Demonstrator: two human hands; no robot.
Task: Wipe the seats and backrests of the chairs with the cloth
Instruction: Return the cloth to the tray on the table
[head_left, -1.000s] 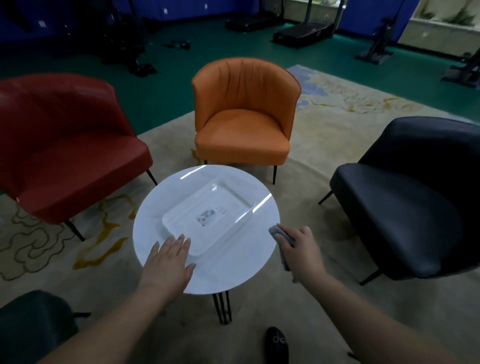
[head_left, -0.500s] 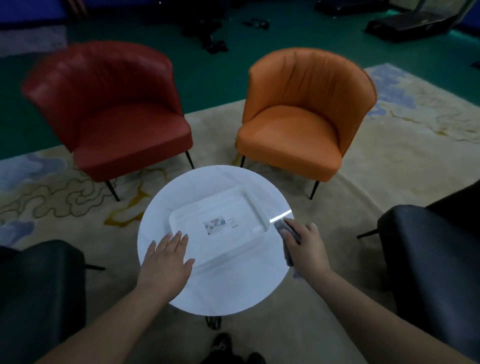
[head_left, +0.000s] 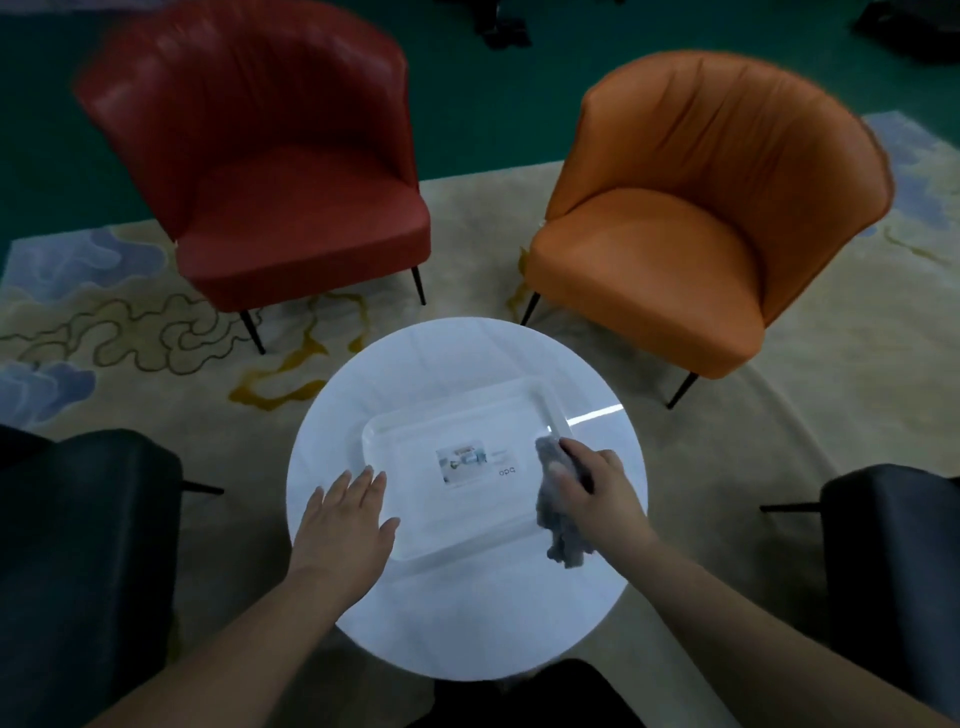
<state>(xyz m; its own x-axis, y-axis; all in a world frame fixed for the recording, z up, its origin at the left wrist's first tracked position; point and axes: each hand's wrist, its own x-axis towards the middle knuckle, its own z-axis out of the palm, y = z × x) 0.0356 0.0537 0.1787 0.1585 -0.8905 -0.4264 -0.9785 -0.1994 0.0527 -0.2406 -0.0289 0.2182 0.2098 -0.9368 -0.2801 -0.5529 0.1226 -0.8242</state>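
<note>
A single head-worn wide-angle camera looks forward and steeply down from above the round table (head_left: 467, 613), close enough that both forearms enter from the bottom edge. The table sits low in the centre of the frame; farther off, the red chair (head_left: 275, 171) and orange chair (head_left: 691, 218) fill the top, bowed by the lens.

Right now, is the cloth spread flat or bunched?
Bunched. The grey cloth hangs crumpled from the right hand, which grips it over the clear tray.
</note>
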